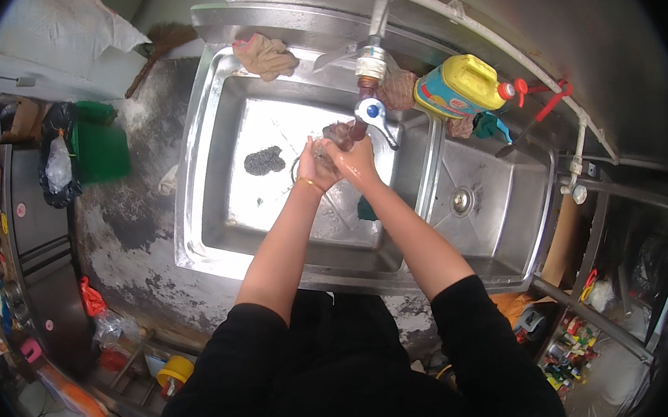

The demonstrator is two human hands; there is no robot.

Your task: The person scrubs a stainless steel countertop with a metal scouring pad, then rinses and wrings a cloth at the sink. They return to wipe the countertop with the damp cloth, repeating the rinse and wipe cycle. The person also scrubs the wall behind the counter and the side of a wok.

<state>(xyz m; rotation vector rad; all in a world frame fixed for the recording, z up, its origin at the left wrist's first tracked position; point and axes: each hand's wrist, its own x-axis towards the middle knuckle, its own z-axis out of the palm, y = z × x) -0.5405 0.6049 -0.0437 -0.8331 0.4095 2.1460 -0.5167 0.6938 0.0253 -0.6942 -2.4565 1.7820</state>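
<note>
Both of my hands are cupped together under the tap [366, 94], inside the large stainless-steel sink basin [219, 177]. Between my left hand [313, 168] and my right hand [354, 157] is a crumpled brownish mesh cloth or scrubber [336, 133]; its exact kind cannot be told. My right hand is wet, and the spout partly covers what I hold. A dark grey wire scourer [264, 161] lies on the basin floor to the left of my hands. A dark green cloth [366, 209] lies near my right wrist, partly behind it.
A tan glove [265, 56] hangs over the back rim. Behind the smaller basin [483, 194] lies a yellow jug [460, 86], near a red-handled tool [542, 113] and a reddish mesh cloth [398, 88]. A green bin [100, 149] stands at the left.
</note>
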